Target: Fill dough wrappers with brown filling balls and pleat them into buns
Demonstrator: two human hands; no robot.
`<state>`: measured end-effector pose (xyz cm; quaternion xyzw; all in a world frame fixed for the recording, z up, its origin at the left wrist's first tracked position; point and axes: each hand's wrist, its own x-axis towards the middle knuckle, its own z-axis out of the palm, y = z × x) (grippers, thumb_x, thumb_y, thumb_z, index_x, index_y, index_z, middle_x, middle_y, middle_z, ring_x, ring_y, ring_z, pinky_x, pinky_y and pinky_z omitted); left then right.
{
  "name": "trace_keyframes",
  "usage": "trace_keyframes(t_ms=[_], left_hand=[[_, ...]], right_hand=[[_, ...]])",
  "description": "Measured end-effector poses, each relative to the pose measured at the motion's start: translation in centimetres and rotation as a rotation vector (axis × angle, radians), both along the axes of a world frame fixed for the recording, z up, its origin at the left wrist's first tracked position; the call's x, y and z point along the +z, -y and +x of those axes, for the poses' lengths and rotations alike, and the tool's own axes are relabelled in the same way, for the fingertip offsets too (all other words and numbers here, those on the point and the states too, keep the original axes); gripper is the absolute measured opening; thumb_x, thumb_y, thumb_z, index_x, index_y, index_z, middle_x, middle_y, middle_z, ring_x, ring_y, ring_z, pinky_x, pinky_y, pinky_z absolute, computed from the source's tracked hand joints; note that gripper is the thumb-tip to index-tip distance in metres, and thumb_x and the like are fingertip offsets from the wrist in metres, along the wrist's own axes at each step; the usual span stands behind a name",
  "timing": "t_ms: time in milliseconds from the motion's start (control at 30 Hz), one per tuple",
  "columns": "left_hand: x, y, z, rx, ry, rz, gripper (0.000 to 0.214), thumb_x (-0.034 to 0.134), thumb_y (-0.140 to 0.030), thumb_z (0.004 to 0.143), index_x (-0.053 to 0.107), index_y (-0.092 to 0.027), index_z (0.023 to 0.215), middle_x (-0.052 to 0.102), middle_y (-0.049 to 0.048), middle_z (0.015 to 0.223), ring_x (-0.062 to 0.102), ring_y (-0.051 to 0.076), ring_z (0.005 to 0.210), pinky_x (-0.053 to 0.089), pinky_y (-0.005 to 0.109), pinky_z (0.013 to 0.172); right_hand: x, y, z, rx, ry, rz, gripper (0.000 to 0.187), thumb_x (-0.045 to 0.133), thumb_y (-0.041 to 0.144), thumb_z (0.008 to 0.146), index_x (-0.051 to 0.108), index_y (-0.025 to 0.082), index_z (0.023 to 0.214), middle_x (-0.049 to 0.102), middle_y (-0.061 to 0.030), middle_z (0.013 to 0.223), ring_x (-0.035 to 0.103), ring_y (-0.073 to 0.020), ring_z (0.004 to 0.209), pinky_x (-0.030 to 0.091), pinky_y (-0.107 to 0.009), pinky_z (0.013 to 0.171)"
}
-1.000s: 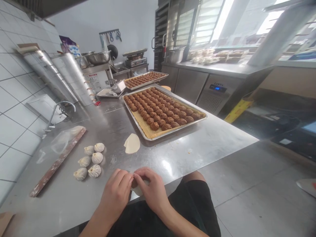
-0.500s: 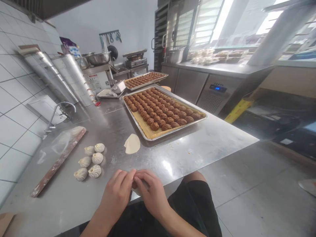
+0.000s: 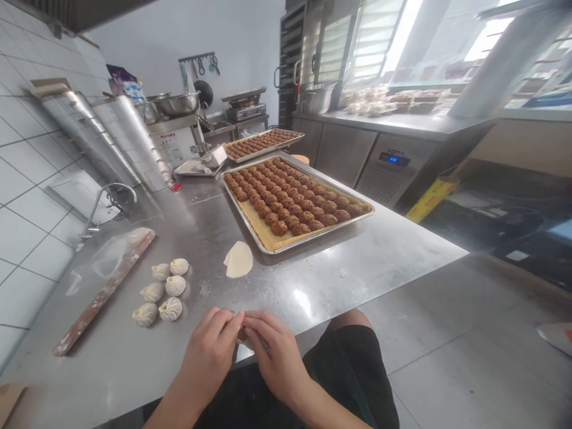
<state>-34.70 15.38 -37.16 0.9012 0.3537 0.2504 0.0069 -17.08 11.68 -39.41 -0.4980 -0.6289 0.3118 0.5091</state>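
Dumpling [image 3: 245,335]: sat at the near edge of the table [image 3: 357,268], midway between left hand [image 3: 210,351] and right hand [image 3: 274,357], both pinching it, largely hidden.

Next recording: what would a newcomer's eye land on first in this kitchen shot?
The big tray of brown balls fills the middle of the steel table, with a second tray behind it. Nearer, to the left, lie five pleated dumplings and flat dough rounds. At the near edge, the left hand and right hand pinch a small pale piece, mostly hidden.
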Motion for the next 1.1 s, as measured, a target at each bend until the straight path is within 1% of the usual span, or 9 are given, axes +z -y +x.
trace_keyframes(t_ms=[67,200,267,400,467,667,867,1000,1100], left_hand=[[-0.1,0.0,0.1,0.011,0.026,0.007,0.022,0.054,-0.007,0.099,0.065,-0.019,0.113,0.063,0.0048,0.091,0.059,0.019,0.084,0.051,0.035,0.076],[-0.1,0.0,0.5,0.027,0.040,0.030,0.013,0.054,-0.008,0.099,0.061,-0.017,0.094,0.062,0.0056,0.088,0.057,0.020,0.083,0.049,0.037,0.075],[0.0,0.1,0.5,0.015,0.026,0.022,0.013,0.053,-0.008,0.099,0.062,-0.016,0.103,0.063,0.0062,0.091,0.057,0.021,0.085,0.050,0.037,0.077],[0.3,0.2,0.2,-0.014,-0.041,0.004,0.040,0.053,-0.005,0.099,0.055,-0.018,0.137,0.064,0.0065,0.098,0.059,0.020,0.090,0.052,0.035,0.079],[0.3,0.3,0.1,-0.004,-0.025,0.010,0.031,0.054,-0.006,0.099,0.061,-0.018,0.126,0.063,0.0057,0.095,0.059,0.019,0.087,0.052,0.035,0.078],[0.0,0.3,0.5,0.020,0.001,0.030,0.015,0.054,-0.006,0.098,0.062,-0.017,0.093,0.062,0.0060,0.090,0.056,0.021,0.084,0.050,0.039,0.078],[0.1,0.2,0.0,-0.036,-0.072,-0.007,0.037,0.052,-0.006,0.099,0.056,-0.018,0.134,0.065,0.0069,0.100,0.059,0.020,0.091,0.052,0.036,0.079],[-0.1,0.4,0.2,-0.018,0.002,0.014,0.015,0.056,-0.005,0.097,0.063,-0.016,0.103,0.063,0.0061,0.091,0.058,0.021,0.087,0.051,0.037,0.079],[-0.1,0.4,0.5,0.004,0.014,0.021,0.014,0.055,-0.006,0.098,0.060,-0.017,0.090,0.062,0.0060,0.088,0.057,0.021,0.084,0.049,0.037,0.076]], right_hand=[[-0.4,0.0,0.2,-0.045,0.009,0.003,0.023,0.054,0.024,0.102,0.075,0.026,0.110,0.075,-0.0073,0.116,0.072,-0.0221,0.105,0.058,-0.036,0.094],[0.3,-0.6,0.2,-0.161,-0.116,-0.133,0.017,0.065,0.026,0.096,0.076,0.023,0.083,0.077,-0.0043,0.092,0.073,-0.0203,0.086,0.060,-0.031,0.078],[0.7,-0.7,0.0,-0.128,-0.137,-0.142,0.021,0.062,0.027,0.098,0.076,0.023,0.083,0.076,-0.0040,0.089,0.073,-0.0194,0.084,0.060,-0.030,0.078],[0.1,0.1,-0.1,-0.023,-0.023,-0.032,0.026,0.050,0.026,0.104,0.076,0.026,0.110,0.076,-0.0071,0.110,0.072,-0.0208,0.098,0.060,-0.034,0.088],[-0.5,0.3,0.0,-0.047,0.012,0.005,0.025,0.052,0.026,0.103,0.074,0.026,0.114,0.075,-0.0079,0.115,0.072,-0.0221,0.103,0.060,-0.036,0.091],[0.3,-0.5,-0.1,-0.145,-0.111,-0.152,0.021,0.062,0.026,0.097,0.074,0.024,0.080,0.076,-0.0042,0.088,0.073,-0.0208,0.082,0.060,-0.032,0.077],[-0.2,0.4,0.0,-0.011,-0.013,-0.028,0.025,0.051,0.023,0.103,0.074,0.027,0.112,0.074,-0.0063,0.117,0.070,-0.0210,0.104,0.057,-0.035,0.093],[-0.5,0.2,0.4,-0.085,-0.023,-0.083,0.017,0.060,0.023,0.098,0.077,0.025,0.098,0.076,-0.0045,0.107,0.072,-0.0209,0.098,0.058,-0.034,0.089],[0.2,-0.1,0.4,-0.122,-0.128,-0.186,0.017,0.064,0.024,0.096,0.077,0.025,0.084,0.076,-0.0025,0.092,0.073,-0.0197,0.085,0.059,-0.032,0.079]])
